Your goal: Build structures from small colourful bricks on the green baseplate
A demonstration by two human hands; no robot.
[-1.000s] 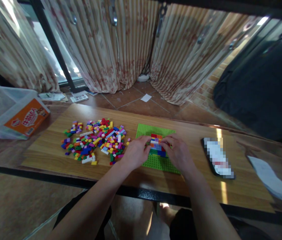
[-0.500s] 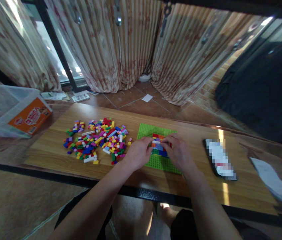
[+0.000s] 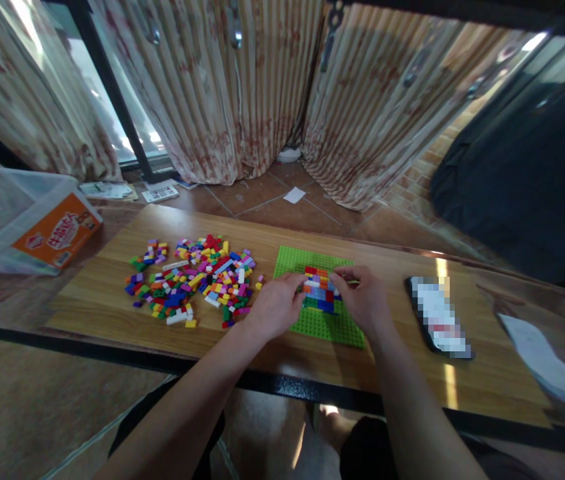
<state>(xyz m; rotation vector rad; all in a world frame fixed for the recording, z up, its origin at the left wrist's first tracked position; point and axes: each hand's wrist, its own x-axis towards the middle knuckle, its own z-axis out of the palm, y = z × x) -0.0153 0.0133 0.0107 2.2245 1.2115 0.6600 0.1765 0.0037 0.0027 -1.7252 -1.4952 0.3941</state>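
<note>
Beyond both hands, the whole far side is filled by striped, red-patterned fabric curtains (image 3: 262, 87), and below the hands a long, light-brown wooden tabletop (image 3: 112, 320) is stretched out to either side. Far off to the left of the grip, a clear plastic box with an orange label (image 3: 59, 230) is seen. Nearer, just left of the left hand, a broad scatter of small, many-coloured plastic bricks (image 3: 195, 280) is spread. Directly under the fingers, a flat, bright-green studded plastic baseplate (image 3: 322, 330) is laid. The left hand (image 3: 275, 307) is held at the left edge of the work, thumb and forefinger a little parted; whether anything is pinched there cannot be told. The right hand (image 3: 362, 303) is poised opposite, thumb and fingertips drawn narrow, though again a brick between them cannot be made out. To its right, a black-edged rectangular phone (image 3: 439, 317) is set down. And between the two sets of fingertips, a compact block of joined plastic bricks (image 3: 318, 293) is seated on the baseplate, red and orange along its far edge, blue and green along its near one.
</note>
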